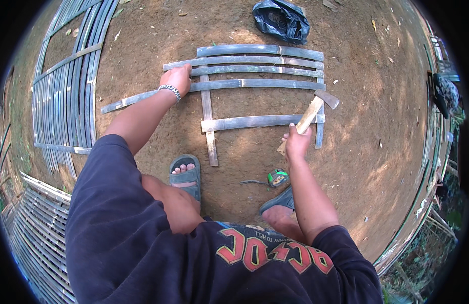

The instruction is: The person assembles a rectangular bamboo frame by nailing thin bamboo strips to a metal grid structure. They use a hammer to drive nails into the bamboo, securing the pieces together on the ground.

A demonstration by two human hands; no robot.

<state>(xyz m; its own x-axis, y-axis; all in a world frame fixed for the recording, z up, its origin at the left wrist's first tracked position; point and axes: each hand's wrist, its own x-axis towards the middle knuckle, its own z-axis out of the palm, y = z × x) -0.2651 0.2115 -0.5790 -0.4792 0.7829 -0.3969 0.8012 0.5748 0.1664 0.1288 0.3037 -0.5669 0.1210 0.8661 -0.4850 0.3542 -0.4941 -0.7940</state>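
On the ground before me lies a ladder-like frame of split bamboo: several crosswise slats over two uprights, a left upright [207, 109] and a right upright [320, 136]. My left hand [177, 79] is closed around the left end of a bamboo slat [254, 70] in the upper group. Just below it, a longer slat [244, 83] sticks out well past the left upright. A lower slat [254, 122] crosses both uprights alone. My right hand [298, 144] grips a hatchet [311, 112] by its pale wooden handle, its metal head above the frame's right side.
A green and black tape measure [278, 177] lies between my sandalled feet. A black plastic bag [281, 21] sits beyond the frame. Finished-looking bamboo panels [67, 91] lie at the left, with another slatted stack [37, 238] at lower left. Bamboo poles [421, 202] edge the right side.
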